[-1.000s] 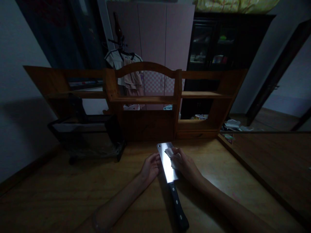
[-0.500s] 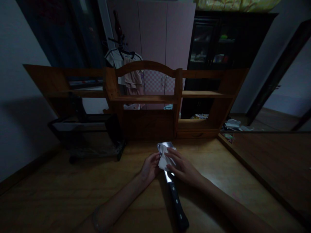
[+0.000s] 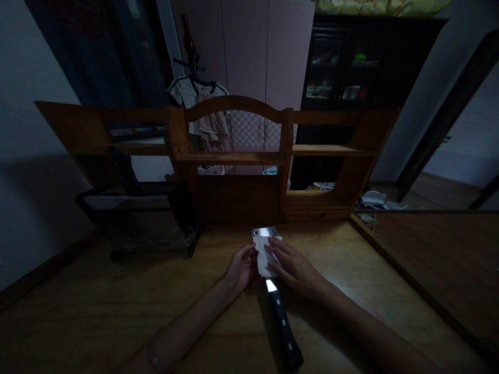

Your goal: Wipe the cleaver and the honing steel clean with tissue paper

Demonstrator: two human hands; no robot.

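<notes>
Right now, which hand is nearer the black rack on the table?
Left. The left hand sits at the left edge of the knife, on the side of the black rack; the right hand lies on the cloth, farther off.

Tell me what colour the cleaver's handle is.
The handle is black with small pale rivets. The head view, the only one, shows it near the bottom edge.

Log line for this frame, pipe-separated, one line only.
left hand: touching cleaver blade edge | right hand: flat on white cloth over blade | cleaver: flat on wooden desk
</notes>
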